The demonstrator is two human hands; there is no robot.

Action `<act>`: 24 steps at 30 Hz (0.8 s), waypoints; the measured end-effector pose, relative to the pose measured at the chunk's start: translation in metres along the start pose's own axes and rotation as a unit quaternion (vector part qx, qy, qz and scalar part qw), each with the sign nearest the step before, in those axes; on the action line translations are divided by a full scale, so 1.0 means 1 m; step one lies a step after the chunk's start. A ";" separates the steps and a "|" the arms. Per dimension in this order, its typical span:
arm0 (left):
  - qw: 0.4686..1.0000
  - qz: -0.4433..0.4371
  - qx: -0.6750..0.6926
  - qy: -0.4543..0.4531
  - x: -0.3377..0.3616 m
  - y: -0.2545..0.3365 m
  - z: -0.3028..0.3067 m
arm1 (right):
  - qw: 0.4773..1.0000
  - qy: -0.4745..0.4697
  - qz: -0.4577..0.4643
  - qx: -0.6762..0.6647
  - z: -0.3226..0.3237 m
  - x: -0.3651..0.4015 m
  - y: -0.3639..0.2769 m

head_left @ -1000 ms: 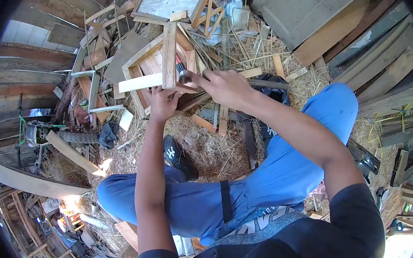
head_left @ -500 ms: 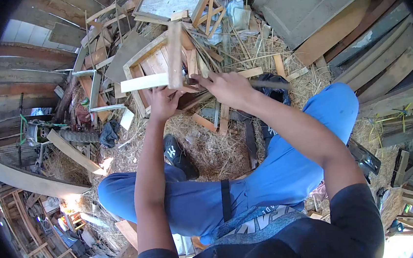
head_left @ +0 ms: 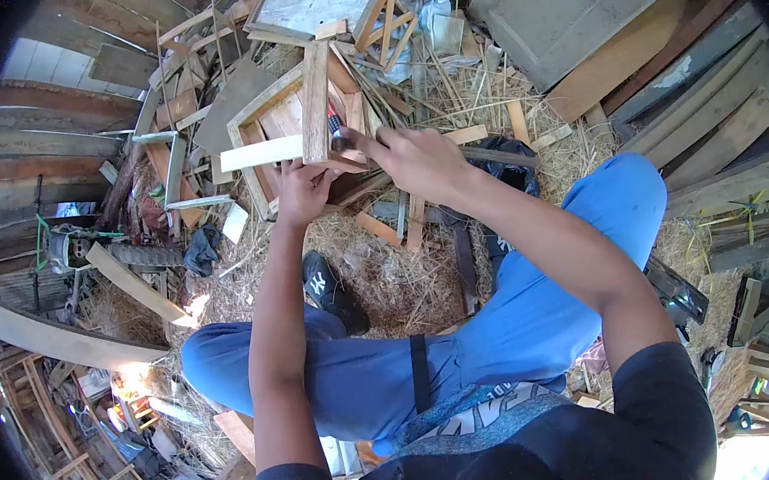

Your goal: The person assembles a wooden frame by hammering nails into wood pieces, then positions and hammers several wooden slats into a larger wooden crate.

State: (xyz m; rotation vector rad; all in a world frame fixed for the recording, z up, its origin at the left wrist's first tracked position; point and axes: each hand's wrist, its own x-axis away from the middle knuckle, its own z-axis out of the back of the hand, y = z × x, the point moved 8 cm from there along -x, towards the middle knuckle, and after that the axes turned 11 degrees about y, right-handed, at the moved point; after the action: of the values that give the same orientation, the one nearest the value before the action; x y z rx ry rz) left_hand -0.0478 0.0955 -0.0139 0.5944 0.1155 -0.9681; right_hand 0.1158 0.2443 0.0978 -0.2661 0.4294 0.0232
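My left hand (head_left: 301,192) is closed around the lower end of a wooden frame piece, beneath a pale crosswise strip (head_left: 263,154). An upright wooden slat (head_left: 316,104) meets the strip just above these fingers. My right hand (head_left: 428,161) grips a hammer close to its red-and-black head (head_left: 336,127), which is beside the slat's right face. The hammer's wooden handle (head_left: 503,157) sticks out to the right beyond my knuckles. Behind the slat lies a shallow wooden box (head_left: 252,174), partly hidden by the slat and my hands.
A framed pane (head_left: 318,6) and loose offcuts lie at the back. Straw (head_left: 398,284) covers the ground around my shoe (head_left: 334,290). A large grey panel (head_left: 583,3) leans at back right, with stacked boards (head_left: 721,119) below it. A curved plank (head_left: 63,327) is at left.
The slat, blurred earlier, now shows sharply and sits slightly lower and left. My right hand has shifted slightly left, and the red-and-black hammer head now shows beside the slat.
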 end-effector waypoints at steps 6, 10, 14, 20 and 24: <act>0.998 -0.047 -0.030 0.039 -0.003 0.023 0.013 | 0.999 -0.035 -0.019 0.012 -0.009 0.001 0.004; 0.999 -0.018 -0.035 0.014 -0.003 0.015 0.012 | 0.999 -0.048 -0.019 0.009 -0.004 -0.004 0.002; 0.999 0.016 0.041 0.012 -0.002 0.004 0.003 | 0.996 0.083 0.014 -0.029 0.013 -0.001 -0.005; 0.998 -0.029 -0.050 0.029 -0.004 0.022 0.015 | 0.997 -0.079 -0.020 0.013 -0.007 -0.004 0.004; 0.999 0.010 0.037 0.021 -0.005 0.016 0.009 | 1.000 -0.023 -0.016 -0.003 -0.002 -0.003 0.000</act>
State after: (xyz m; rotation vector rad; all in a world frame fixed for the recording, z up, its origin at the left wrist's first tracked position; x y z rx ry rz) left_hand -0.0389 0.1008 0.0025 0.6830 0.1116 -0.9446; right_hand 0.1122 0.2434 0.0972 -0.2777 0.3799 -0.0015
